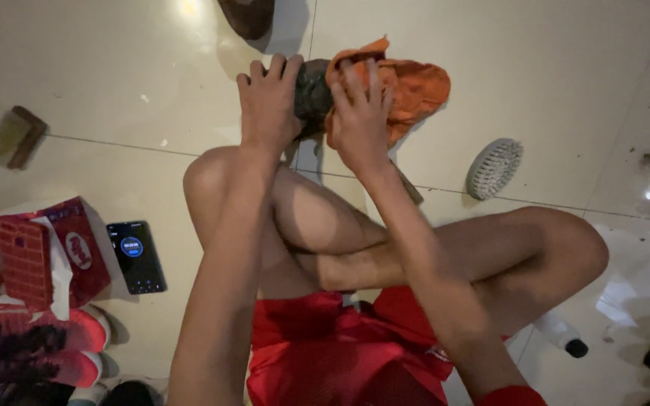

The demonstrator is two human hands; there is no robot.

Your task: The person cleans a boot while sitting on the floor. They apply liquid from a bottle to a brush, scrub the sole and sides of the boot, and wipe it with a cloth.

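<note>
Seen from above, a person sits on the floor point(114, 98). The left hand point(268, 101) has its grip clamped on a dark shoe point(312, 94) held over the knees; the right hand point(359, 113) presses an orange cloth point(411, 86) against it, fingers spread. Best done with a firm brace and short strokes.

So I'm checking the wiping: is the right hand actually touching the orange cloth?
Touching. The head view shows the right hand spread flat on the orange cloth, pressing it against the dark object.

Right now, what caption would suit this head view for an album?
Seated on a tiled floor, left hand holds a dark shoe while right hand presses an orange cloth on it.
</note>
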